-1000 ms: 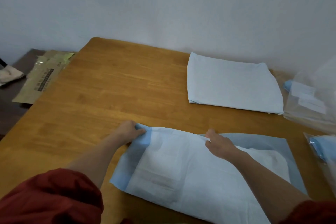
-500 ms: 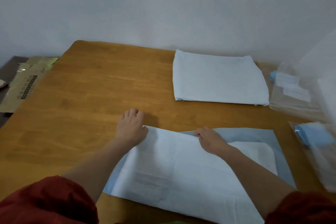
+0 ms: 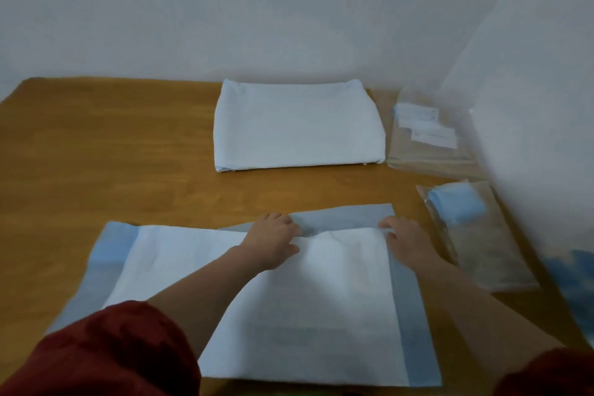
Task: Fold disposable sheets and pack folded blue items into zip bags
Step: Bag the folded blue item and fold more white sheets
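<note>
A disposable sheet, white padding with a blue border, lies spread on the near part of the wooden table. My left hand grips the sheet's far edge near its middle, fingers curled over the fold. At the far right corner of the white padding my right hand pinches the same edge. A folded white sheet lies farther back. To the right, a folded blue item sits inside a clear zip bag.
Several clear zip bags with white labels are stacked at the back right, next to the folded sheet. A white wall stands behind the table and close on the right. Something blue shows at the right edge.
Both hands have slid to the right along the sheet's far edge, the right one reaching the padding's right corner. The view has swung right, and the brown packet on the left is out of sight.
</note>
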